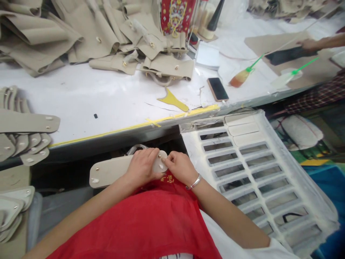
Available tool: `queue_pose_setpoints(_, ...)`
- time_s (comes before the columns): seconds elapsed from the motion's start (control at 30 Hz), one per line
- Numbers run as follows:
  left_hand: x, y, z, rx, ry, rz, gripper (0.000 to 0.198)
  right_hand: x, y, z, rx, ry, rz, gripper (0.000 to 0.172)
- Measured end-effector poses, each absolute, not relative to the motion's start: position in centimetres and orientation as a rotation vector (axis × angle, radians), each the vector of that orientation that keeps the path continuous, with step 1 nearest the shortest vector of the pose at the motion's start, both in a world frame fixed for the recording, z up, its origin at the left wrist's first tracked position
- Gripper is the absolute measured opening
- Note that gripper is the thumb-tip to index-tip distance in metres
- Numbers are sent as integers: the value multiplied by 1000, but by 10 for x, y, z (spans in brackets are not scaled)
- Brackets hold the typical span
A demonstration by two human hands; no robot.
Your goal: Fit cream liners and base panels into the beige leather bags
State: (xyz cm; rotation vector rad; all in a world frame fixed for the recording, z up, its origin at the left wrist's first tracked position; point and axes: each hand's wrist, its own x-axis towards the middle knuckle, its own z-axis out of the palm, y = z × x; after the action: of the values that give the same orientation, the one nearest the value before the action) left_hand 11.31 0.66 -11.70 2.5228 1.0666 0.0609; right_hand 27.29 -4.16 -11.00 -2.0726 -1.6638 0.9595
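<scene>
A long beige panel (pixel 110 172) with rounded ends lies across my lap, just below the table edge. It bears a small metal stud and a white tab near each end. My left hand (pixel 142 165) is wrapped over its right part, fingers together. My right hand (pixel 179 165), with a silver bracelet at the wrist, pinches the panel's right end beside the stud and white tab. A light-coloured handle shows behind the panel.
Beige bag pieces (pixel 94 39) pile up at the back of the white table (pixel 72 97). Strap stacks (pixel 27 122) stand at left. A yellow piece (pixel 172 99), a phone (pixel 217 89) and a glue bottle (pixel 239 77) lie ahead. A slotted rack (pixel 242 154) stands at right; beyond, another person's hand (pixel 309 45).
</scene>
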Motion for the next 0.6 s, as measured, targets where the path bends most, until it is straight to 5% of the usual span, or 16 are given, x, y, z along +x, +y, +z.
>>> queue_pose_setpoints(0.23, 70, 9, -101, 2432, 1063, 245, 80, 276, -40, -114, -2051, -1592, 994, 25)
queue_pose_setpoints(0.4, -44, 5, -87, 1892, 1845, 523, 39, 273, -28, -101, -2032, -1678, 944, 37)
queue_pose_setpoints(0.6, -94, -13, -104, 1442, 1690, 466, 35, 200, -7, -84, -1382, -2442, 591, 70)
